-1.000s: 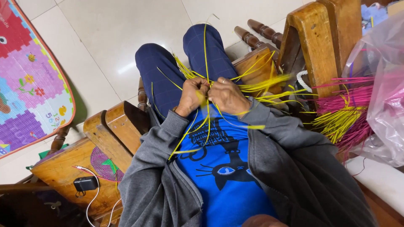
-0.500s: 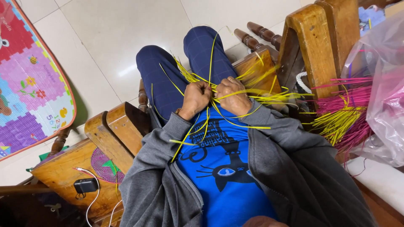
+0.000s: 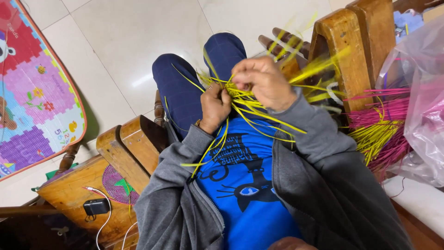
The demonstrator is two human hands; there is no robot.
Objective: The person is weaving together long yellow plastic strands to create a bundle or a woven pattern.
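Both the left hand [image 3: 216, 107] and right hand [image 3: 264, 82] gripped tangled yellow strips [image 3: 252, 104]; loose ends near the right armrest [image 3: 344, 51] might snag and slip free

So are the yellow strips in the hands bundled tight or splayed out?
Splayed: the yellow strips fan out in all directions from where the left hand and right hand pinch them.

I'm at home, in a living room: pale tiled floor [image 3: 138, 46], a child's bright foam play mat [image 3: 32, 106] at its edge, and the heavy wooden armchair [image 3: 125, 153] I sit in.
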